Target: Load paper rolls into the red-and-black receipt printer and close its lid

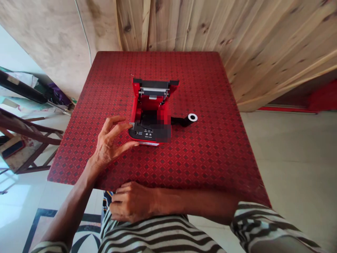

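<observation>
A red and black label printer (150,131) stands on the table with its lid (154,88) tilted up, showing the roller and the inside bay. Part of its right side is blurred out. My left hand (109,140) grips the printer's front left corner, the index fingertip on the top edge and the thumb against the front. The other fingers are bent and apart. Right of the printer lies a small roll (192,118) with a white end face and dark centre; a black strip joins it to the printer's side. My right hand (131,202) rests at the table's near edge, fingers curled, palm hidden.
The table (210,151) has a red diamond-patterned cover. Wooden boards (184,24) stand behind it. On the left are a wooden chair (34,144) with a dark phone-like object (13,149) on its seat, and a black tube (23,88). A cable (84,31) hangs at the back.
</observation>
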### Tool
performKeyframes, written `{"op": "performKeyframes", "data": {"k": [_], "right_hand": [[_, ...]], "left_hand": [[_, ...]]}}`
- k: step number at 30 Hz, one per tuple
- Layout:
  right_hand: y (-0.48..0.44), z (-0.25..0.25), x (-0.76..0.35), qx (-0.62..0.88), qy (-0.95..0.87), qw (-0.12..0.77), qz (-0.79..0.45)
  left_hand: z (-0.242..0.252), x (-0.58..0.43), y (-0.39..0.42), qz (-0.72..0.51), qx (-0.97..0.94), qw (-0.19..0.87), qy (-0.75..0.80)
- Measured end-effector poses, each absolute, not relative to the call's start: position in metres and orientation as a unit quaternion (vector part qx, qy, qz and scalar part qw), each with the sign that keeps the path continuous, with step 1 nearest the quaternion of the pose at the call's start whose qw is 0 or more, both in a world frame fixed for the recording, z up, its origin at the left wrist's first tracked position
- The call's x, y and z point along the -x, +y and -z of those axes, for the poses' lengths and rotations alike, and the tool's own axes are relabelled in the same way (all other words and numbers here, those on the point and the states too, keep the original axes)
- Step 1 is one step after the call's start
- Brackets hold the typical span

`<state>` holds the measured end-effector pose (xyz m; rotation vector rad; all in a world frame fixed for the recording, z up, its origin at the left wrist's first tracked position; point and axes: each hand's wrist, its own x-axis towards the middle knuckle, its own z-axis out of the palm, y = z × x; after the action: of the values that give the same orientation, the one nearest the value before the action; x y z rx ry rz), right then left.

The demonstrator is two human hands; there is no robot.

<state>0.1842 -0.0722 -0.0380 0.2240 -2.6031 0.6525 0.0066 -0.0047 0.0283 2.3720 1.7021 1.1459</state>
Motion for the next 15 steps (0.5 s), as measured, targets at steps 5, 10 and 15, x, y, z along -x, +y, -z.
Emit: {"op": "performKeyframes", "data": {"k": [5,10,15], "right_hand": [[-0.021,-0.04,-0.226,0.005,-0.912,0.328,-0.245],[0.068,-0.094,-0.251,0.257,-0.929,0.252,-0.082],[0.122,-0.078,-0.225,0.285,-0.957,0.054,-0.013]], "left_hand": [[-0.03,-0.006,-0.007,-0.377,-0.755,-0.005,0.537],[-0.025,-0.009,-0.028,-0.412,-0.704,-0.009,0.578],[-0.018,-0.022,-0.075,-0.42,-0.639,-0.004,0.645]]}}
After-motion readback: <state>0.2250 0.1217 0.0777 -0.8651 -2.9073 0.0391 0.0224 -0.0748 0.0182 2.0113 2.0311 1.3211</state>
